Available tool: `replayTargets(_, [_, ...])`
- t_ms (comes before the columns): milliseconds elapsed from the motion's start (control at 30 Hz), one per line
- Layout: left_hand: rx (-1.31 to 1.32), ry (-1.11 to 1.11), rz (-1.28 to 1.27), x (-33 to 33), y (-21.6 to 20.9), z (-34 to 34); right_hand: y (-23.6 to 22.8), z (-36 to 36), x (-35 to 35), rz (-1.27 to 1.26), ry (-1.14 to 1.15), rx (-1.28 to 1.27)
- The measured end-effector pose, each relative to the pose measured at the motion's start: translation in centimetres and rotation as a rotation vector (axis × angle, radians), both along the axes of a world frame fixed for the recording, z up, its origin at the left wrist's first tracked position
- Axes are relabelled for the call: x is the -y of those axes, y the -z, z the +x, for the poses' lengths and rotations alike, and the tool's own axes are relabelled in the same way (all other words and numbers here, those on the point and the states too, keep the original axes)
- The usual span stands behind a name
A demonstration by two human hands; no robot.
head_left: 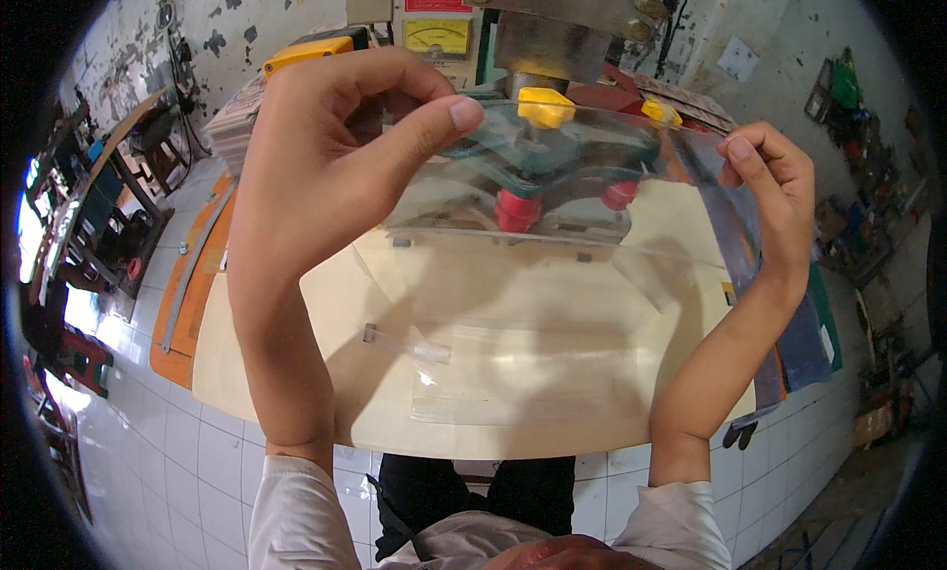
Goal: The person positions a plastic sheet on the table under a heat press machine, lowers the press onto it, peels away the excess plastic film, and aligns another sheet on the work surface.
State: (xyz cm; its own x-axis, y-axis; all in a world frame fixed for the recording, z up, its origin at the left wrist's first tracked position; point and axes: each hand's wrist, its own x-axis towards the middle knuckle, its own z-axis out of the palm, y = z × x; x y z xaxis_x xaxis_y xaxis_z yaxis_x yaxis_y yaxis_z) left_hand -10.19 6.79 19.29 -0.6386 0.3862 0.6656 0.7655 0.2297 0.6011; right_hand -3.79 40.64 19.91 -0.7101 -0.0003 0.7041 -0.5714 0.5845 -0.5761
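A clear plastic sheet [449,215] is held up in front of me, above the pale board. My left hand [345,146] is closed at its upper left edge, thumb and fingers pinching. At the upper right corner my right hand [774,180] pinches the same sheet between thumb and fingertips. Through it show a dark green machine part, a yellow knob [545,107] and red round pieces [517,211]. Below, a second clear plastic piece [523,378] lies flat on the cream board [365,412].
Behind the board stands a metal press head [552,42] with a yellow dial gauge [437,38] beside it. A stack of sheets [237,126] sits at far left, near an orange board [178,323] with a metal ruler. Bluish plastic sheeting [799,348] hangs over the right edge.
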Motion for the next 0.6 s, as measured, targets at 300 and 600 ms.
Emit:
replayTargets(300, [-0.039, 0.017, 0.096, -0.67, 0.48, -0.93, -0.33, 0.43, -0.28, -0.001, -0.049, 0.029])
replayTargets(600, [-0.026, 0.018, 0.014, -0.27, 0.11, -0.61, -0.16, -0.12, -0.26, 0.004, -0.009, 0.018])
